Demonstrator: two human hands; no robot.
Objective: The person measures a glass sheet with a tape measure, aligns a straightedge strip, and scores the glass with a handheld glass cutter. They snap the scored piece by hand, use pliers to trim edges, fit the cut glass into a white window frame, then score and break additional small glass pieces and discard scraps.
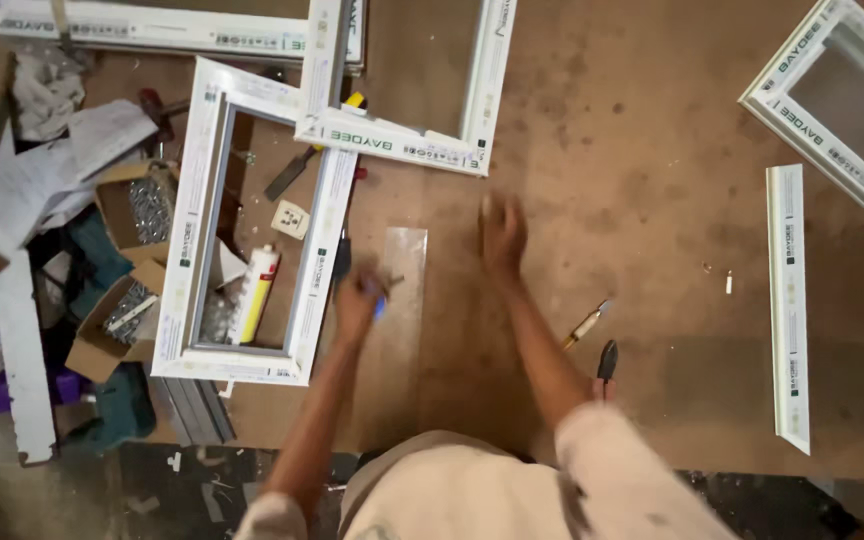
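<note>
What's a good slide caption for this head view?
Left hand gripping a small tool over a clear strip, right hand on the brown workbench.

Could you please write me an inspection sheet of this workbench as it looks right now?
Surface: brown board bench, dusty and scuffed.
Job's things: clear narrow strip lying flat between the hands; small blue-tipped item in the left hand, too blurred to identify.
Clutter: white window frame with a sealant tube inside it; second frame; third frame; loose white profile strip; screwdriver; pliers; boxes of screws; papers.
Grippers: left hand closed on the small item; right hand open, flat over the bench, motion-blurred.
Cables: nothing seen.
Surroundings: dark floor with debris at the near edge.
</note>
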